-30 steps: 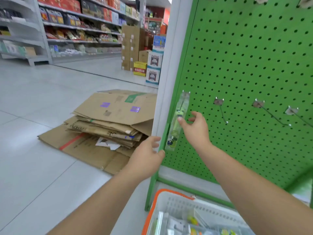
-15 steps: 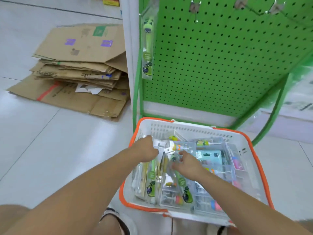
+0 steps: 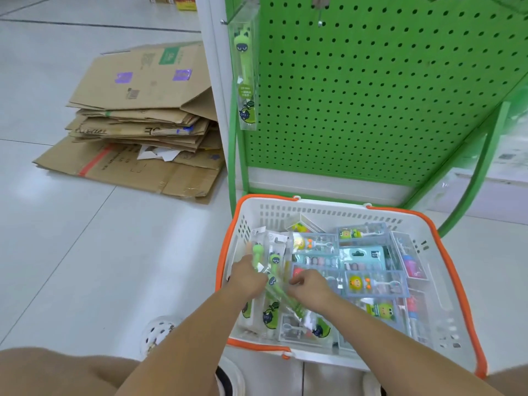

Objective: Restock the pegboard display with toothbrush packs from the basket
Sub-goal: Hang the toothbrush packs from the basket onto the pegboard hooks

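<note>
Down in the basket (image 3: 445,284), both hands work among clear toothbrush packs. The left hand (image 3: 248,277) lies over the packs at the basket's left side, its fingers curled down among them; whether it actually pinches one cannot be told. The right hand (image 3: 310,284), just beside it, has its fingers curled onto a slanted green toothbrush pack (image 3: 281,292), though the motion blur there hides how firm the hold is.

No writing on these packs can be read; cartoon faces show instead: a dark cat face on the green brushes, orange and green round faces on the blue-tinted boxes (image 3: 374,282) to the right, and a teal card (image 3: 363,257) near the middle. The basket is white with an orange rim and stands on the floor touching the foot of the green pegboard (image 3: 371,95).

One green cat toothbrush pack (image 3: 245,72) hangs at the pegboard's left edge; its small label is too tiny to read. Flattened cardboard boxes (image 3: 137,118) lie stacked on the tiles to the left, bearing purple stickers and a green label.
</note>
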